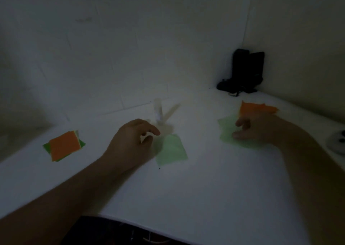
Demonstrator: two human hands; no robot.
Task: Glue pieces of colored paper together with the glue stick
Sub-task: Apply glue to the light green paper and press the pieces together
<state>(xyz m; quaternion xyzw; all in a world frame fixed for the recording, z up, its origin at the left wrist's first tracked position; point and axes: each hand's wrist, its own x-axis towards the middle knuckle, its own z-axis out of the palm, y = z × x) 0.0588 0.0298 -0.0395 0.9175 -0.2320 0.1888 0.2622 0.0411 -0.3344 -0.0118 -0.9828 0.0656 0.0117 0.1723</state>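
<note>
On the white table (pixel 186 198), the left hand (pixel 130 144) hovers with loosely curled fingers beside a pale green paper square (pixel 170 152), just short of a blurred glue stick (pixel 158 112). The right hand (pixel 261 129) rests on another green sheet (pixel 226 131) and an orange piece (pixel 255 107). A stack of orange and green papers (pixel 64 145) lies far left. A dark object (pixel 244 71) stands in the corner.

A white counter (pixel 205 198) carries everything, meeting pale walls (pixel 130 39) at its far edge and right edge. In the far right corner a black object (pixel 246 67) stands upright against the wall, with a dark cord or strap (pixel 231 88) heaped at its foot. At the right edge, partly cut off, sits a round grey item (pixel 337 142) with dark spots; what it is cannot be told.
</note>
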